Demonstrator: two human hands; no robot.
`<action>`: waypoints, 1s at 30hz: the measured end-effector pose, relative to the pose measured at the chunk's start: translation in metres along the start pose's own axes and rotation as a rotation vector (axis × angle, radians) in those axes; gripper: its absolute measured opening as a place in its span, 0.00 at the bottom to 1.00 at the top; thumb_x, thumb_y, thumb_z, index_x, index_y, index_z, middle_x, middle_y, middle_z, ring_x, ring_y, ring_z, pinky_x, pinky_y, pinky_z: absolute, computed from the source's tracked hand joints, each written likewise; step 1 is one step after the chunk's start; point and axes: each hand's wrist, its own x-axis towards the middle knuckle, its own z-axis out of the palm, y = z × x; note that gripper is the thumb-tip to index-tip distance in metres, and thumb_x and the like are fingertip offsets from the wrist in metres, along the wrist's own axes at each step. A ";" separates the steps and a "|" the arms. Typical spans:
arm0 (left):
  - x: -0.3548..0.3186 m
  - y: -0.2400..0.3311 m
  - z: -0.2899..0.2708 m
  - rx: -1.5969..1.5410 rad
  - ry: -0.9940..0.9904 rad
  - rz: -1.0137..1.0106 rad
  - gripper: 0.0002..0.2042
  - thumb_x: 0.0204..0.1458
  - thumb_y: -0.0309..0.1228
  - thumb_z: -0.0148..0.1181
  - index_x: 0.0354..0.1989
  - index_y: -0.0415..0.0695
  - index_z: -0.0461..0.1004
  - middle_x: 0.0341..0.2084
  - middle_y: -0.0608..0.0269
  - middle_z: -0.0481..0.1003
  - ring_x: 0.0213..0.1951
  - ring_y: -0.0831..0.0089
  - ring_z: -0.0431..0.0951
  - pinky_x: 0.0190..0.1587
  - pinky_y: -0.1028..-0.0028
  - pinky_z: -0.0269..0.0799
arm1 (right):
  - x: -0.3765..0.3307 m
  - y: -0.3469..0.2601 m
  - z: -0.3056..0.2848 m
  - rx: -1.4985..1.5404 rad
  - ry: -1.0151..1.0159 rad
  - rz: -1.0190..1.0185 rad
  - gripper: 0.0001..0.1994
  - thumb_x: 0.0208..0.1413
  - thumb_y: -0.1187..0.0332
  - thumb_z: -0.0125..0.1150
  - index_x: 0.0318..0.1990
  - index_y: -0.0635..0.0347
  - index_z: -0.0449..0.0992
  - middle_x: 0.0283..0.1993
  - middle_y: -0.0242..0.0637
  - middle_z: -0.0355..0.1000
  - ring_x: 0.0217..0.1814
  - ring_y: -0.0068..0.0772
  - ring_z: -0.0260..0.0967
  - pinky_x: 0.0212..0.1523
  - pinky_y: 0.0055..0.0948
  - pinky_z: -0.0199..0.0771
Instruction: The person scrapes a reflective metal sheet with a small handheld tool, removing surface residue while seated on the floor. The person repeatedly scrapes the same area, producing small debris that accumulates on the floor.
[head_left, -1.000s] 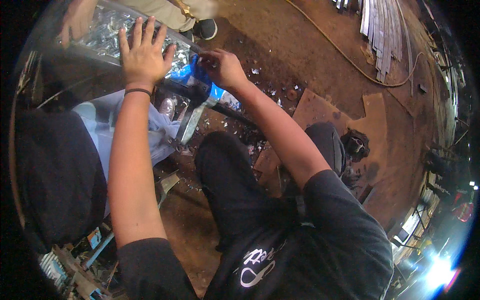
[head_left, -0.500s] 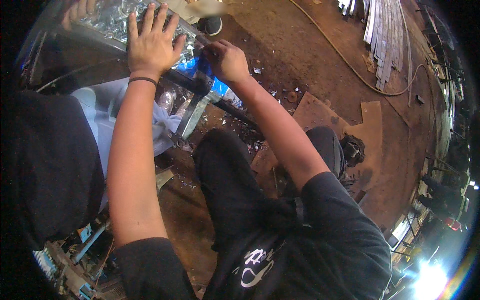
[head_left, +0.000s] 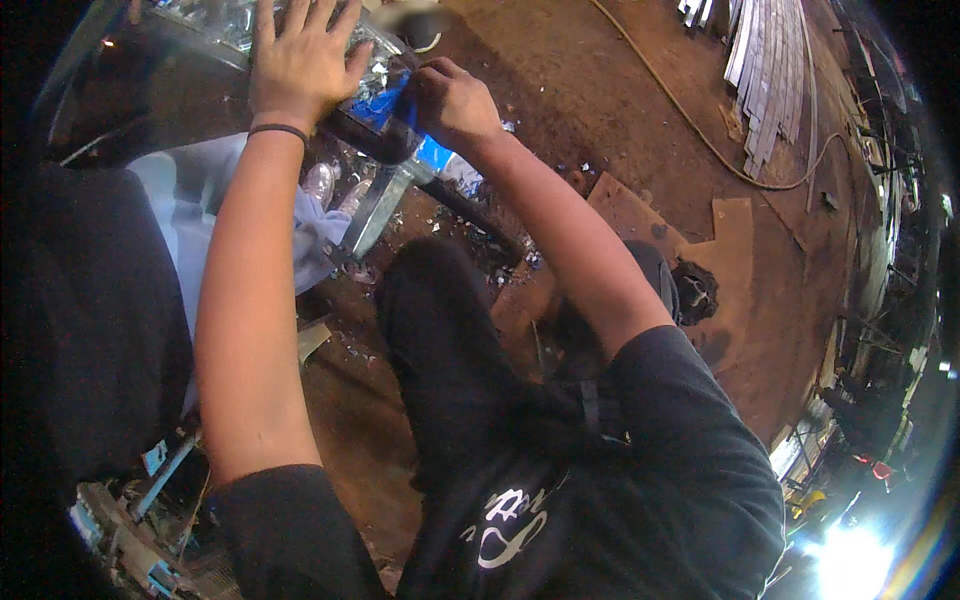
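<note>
My left hand (head_left: 305,70) lies spread with its palm down over a heap of small shiny metal pieces (head_left: 222,28), at the top of the view. Just right of it, my right hand (head_left: 460,105) is closed at the corner of the dark-edged worktop (head_left: 368,138). Its fingertips are turned away, so whatever they pinch is hidden. Blue plastic sheeting (head_left: 434,154) shows under and beside my right hand, partly behind the worktop's edge. Below that corner, a grey metal leg (head_left: 372,212) slants downward.
Another person in pale blue trousers (head_left: 170,185) is close on my left. Long silvery metal strips (head_left: 770,95) lie on the brown floor at the upper right, beside a curving hose (head_left: 705,145). A flat brown sheet (head_left: 740,260) and scattered shiny scraps lie near my knees.
The view has shifted a little, putting both hands and the worktop slightly differently in the picture. My left hand stays spread and my right hand stays closed at the corner.
</note>
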 end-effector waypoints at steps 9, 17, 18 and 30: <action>0.002 -0.001 0.007 0.000 0.044 0.008 0.26 0.49 0.49 0.62 0.53 0.45 0.79 0.60 0.49 0.71 0.68 0.47 0.63 0.73 0.39 0.45 | -0.004 0.005 -0.007 0.080 0.019 -0.042 0.17 0.55 0.65 0.64 0.54 0.48 0.82 0.48 0.44 0.78 0.44 0.51 0.79 0.44 0.43 0.82; 0.001 -0.003 0.009 -0.037 0.017 -0.001 0.27 0.48 0.49 0.62 0.53 0.45 0.79 0.60 0.49 0.71 0.68 0.48 0.63 0.73 0.40 0.46 | -0.006 0.012 -0.013 0.126 -0.073 -0.118 0.12 0.54 0.70 0.68 0.46 0.53 0.86 0.50 0.41 0.79 0.48 0.44 0.80 0.49 0.37 0.81; 0.001 -0.003 0.011 -0.040 0.024 -0.001 0.27 0.48 0.49 0.63 0.54 0.45 0.79 0.60 0.49 0.71 0.68 0.48 0.63 0.73 0.40 0.46 | -0.005 0.017 -0.014 0.143 -0.065 -0.128 0.11 0.53 0.68 0.68 0.45 0.52 0.85 0.48 0.41 0.79 0.48 0.47 0.79 0.49 0.40 0.81; 0.003 -0.001 0.000 -0.007 -0.006 -0.007 0.27 0.49 0.49 0.63 0.55 0.45 0.78 0.62 0.49 0.70 0.69 0.49 0.62 0.73 0.41 0.45 | 0.006 0.012 0.003 0.114 0.084 0.012 0.10 0.56 0.66 0.63 0.44 0.53 0.83 0.41 0.44 0.78 0.40 0.56 0.77 0.40 0.47 0.79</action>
